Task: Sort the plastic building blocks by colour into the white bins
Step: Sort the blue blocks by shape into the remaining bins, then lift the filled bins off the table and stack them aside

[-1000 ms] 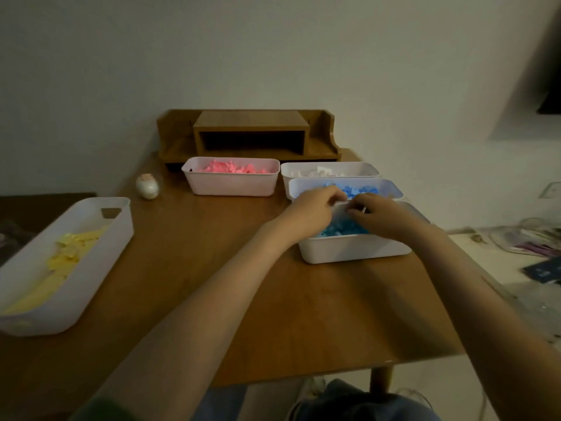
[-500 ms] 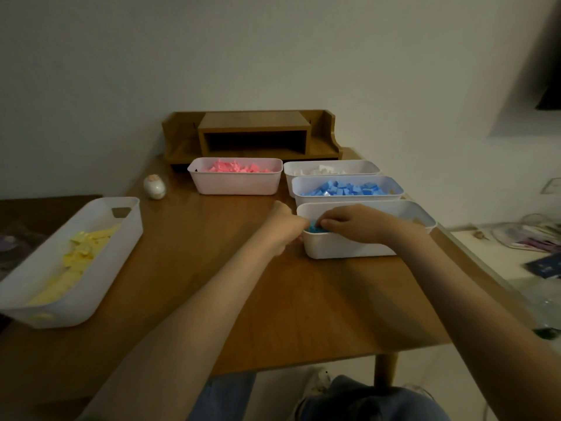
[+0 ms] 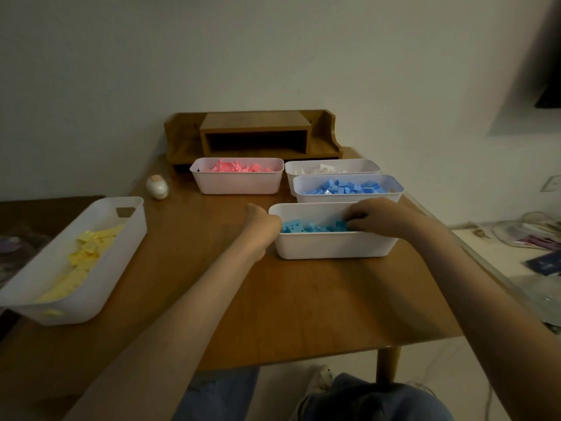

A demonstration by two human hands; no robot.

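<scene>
Head view. Right hand (image 3: 376, 218) is inside the near bin (image 3: 334, 246), fingers curled on teal blocks (image 3: 306, 227) at the pile's right end. The rest of the pile runs leftward along the bin's long axis. Left hand (image 3: 261, 221) is outside, against the bin's left end; its fingers are hidden, so I cannot tell its grip. Blue bin (image 3: 349, 198) sits just behind, pink bin (image 3: 236, 186) back-left, yellow bin (image 3: 100, 278) well apart to the left. Right hand is nearer to the blocks.

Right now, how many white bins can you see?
5: yellow-block bin at left, pink-block bin at back, white-block bin back right, blue-block bin before it, nearest bin under the right hand.
</scene>
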